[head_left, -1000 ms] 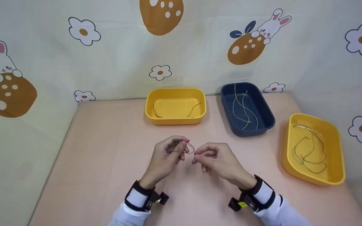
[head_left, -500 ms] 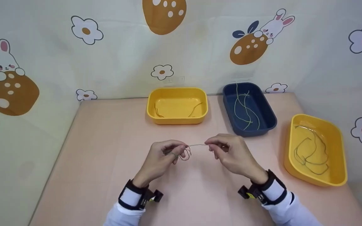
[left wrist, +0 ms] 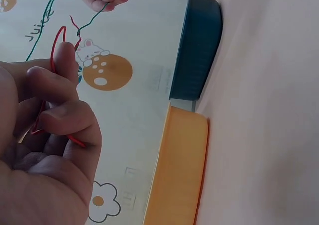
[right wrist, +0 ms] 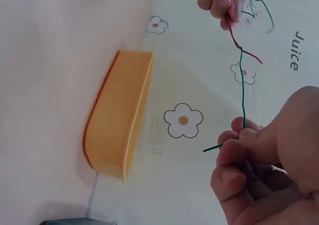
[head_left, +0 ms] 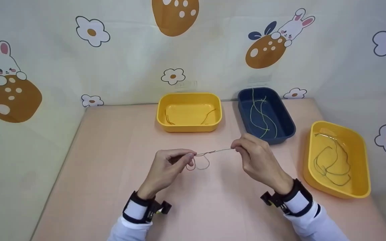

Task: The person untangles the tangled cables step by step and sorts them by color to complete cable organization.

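My left hand (head_left: 166, 167) pinches a red string (left wrist: 53, 51) between thumb and index finger, with more red string running among its curled fingers in the left wrist view. To the right, my right hand (head_left: 260, 160) pinches a green string (right wrist: 242, 85), whose short tail sticks out past the fingertips. A small knot (right wrist: 240, 48) joins the two strings between the hands, and a short red end juts from it. The stretch from hand to hand is nearly straight and slopes up to the right. Loose loops (head_left: 203, 165) hang beside the left fingertips, above the table.
A yellow bin (head_left: 189, 129) with strings inside stands at the back middle. Right of it, a dark blue bin (head_left: 281, 135) holds yellow-green strings. Another yellow bin (head_left: 364, 167) with dark strings sits at the right edge. A patterned cloth (head_left: 126, 67) hangs behind the table.
The hands have moved apart: my right hand went right and up, drawing the string out, while my left shifted slightly left. The loops now hang lower and smaller near the left fingers.
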`<state>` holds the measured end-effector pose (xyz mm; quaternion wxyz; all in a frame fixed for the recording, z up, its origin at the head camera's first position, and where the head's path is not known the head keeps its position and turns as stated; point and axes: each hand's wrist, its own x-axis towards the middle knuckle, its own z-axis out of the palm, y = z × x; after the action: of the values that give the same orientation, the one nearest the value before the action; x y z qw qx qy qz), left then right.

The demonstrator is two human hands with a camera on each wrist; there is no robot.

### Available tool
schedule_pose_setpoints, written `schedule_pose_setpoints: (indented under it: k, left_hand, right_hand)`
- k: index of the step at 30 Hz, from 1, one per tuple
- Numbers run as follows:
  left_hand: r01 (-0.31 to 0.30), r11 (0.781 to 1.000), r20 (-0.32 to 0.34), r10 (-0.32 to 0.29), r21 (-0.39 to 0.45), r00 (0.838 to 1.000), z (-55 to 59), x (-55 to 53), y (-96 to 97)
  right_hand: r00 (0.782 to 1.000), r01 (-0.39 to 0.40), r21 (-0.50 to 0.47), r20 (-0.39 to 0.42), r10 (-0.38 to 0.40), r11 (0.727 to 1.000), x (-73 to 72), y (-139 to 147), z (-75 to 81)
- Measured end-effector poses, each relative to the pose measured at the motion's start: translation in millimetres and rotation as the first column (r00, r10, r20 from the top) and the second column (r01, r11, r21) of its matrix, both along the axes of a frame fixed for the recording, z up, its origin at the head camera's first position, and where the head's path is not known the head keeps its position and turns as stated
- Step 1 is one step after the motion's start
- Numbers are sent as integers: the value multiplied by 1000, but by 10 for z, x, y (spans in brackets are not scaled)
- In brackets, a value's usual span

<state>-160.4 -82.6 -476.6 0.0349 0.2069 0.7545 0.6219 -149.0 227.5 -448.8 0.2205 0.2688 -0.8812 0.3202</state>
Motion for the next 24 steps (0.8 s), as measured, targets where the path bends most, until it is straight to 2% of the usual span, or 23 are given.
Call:
schedule_pose_setpoints:
  k: [5, 12, 15, 19, 24]
  left_hand:
    - [-80, 996, -29, 81, 51, 996, 28, -13, -44]
    - [-98, 991, -37, 102, 95, 994, 42, -22, -71]
    - [-142, 981, -28, 146, 130, 989, 42, -28, -57]
    - [-241, 952, -15, 248, 190, 969, 39, -33, -53]
    - [-368, 897, 32, 372, 244, 928, 38, -33, -50]
  right_hand:
    - [999, 29, 9, 15, -29, 1000, -1, 64, -7]
    - [998, 34, 5, 57, -35, 999, 15, 136, -24]
    - [996, 25, 9, 81, -26, 1000, 22, 148, -42]
    - [989, 2, 21, 149, -5, 1000, 51, 169, -58]
    - [972, -63, 99, 230, 39, 993, 98, 172, -64]
